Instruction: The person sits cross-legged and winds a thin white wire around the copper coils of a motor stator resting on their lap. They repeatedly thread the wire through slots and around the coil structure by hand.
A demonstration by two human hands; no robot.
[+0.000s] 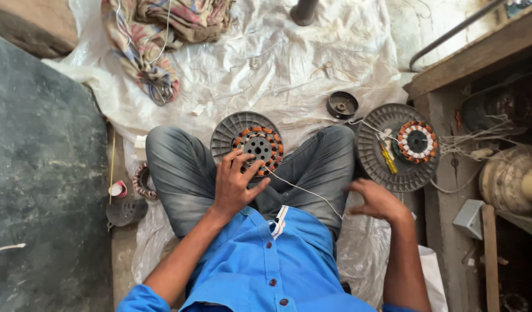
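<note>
Stator (256, 145) with orange-brown windings sits in a round grey ribbed housing (226, 134), resting on the person's lap between the knees of their grey jeans (185, 167). The left hand (236, 184) lies on the stator's near edge, fingers spread and bent over the windings, touching them but not closed around anything. A thin pale wire (305, 190) runs from the stator across the right thigh toward the right hand (377, 199). That hand hovers just beyond the right knee, fingers loosely curled; whether it pinches the wire cannot be told.

Just beside the right knee, at the right edge of the white plastic sheet (289, 63) that covers the floor, lies a second grey housing (393, 167) holding a winding with white and orange wraps (416, 140), and a yellow-handled tool (386, 157) lies across it. A small dark round cap (342, 105) sits on the sheet near it, farther from the person. A crumpled patterned cloth (156, 40) lies at the sheet's far left corner. A coil of copper wire (142, 181) lies just beside the left thigh.
</note>
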